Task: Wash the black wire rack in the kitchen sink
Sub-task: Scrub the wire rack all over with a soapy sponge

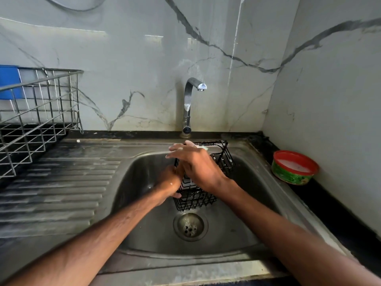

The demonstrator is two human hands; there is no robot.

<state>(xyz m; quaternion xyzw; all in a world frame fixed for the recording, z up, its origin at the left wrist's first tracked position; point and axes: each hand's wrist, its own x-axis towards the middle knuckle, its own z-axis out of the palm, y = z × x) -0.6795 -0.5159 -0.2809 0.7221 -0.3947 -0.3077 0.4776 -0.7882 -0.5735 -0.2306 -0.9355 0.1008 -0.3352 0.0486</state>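
Nearest, left hand (170,180) grips the black wire rack (195,200); hold it steady while the right hand (198,166), straight-fingered just above, rubs along each wire.

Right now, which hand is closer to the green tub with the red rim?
Right. The right hand lies on the black wire rack, on the side toward the green tub; the left hand grips the rack's other side, farther away.
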